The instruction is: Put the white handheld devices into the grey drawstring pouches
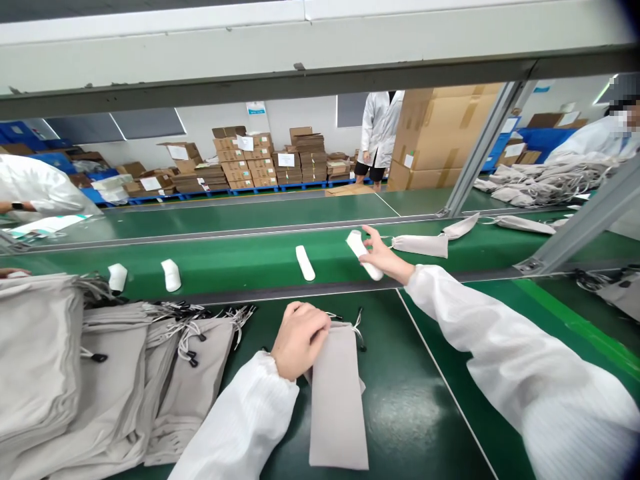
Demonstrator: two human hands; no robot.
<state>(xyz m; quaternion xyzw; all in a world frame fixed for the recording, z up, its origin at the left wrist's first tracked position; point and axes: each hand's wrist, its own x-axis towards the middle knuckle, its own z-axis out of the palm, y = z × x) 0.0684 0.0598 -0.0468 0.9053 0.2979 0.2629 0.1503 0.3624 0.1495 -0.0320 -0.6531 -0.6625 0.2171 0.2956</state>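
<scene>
Nearest, the person's left hand (pixel 300 340) is curled closed over the gathered mouth of a grey drawstring pouch (pixel 337 400), which lies flat on the green bench top (pixel 410 413) with its cord ends showing just past the fingers. The cloth looks light, soft and limp, so it will likely drape rather than hold a shape; the mouth seems the surest place to take hold, though the cords could snag. To the left sits a tall stack of grey pouches (pixel 115 380), their cords tangled together at the top.

The right hand (pixel 385 257) reaches out over the conveyor belt (pixel 240 252), fingers partly open, with a white cylindrical piece (pixel 364 255) against them; whether it has a firm grip, I cannot tell. The piece looks light, smooth and fairly stiff, and may roll, so its middle seems best to grasp. Three more white pieces (pixel 305 263) stand or lie along the belt, and loose pouches (pixel 419 245) lie beyond the hand.

Farther off, a co-worker's white sleeve (pixel 35 190) shows at left, another co-worker (pixel 595 140) sits behind a heap of pouches (pixel 540 183), and a person in a white coat (pixel 380 127) stands beside large cardboard cartons (pixel 445 137).
</scene>
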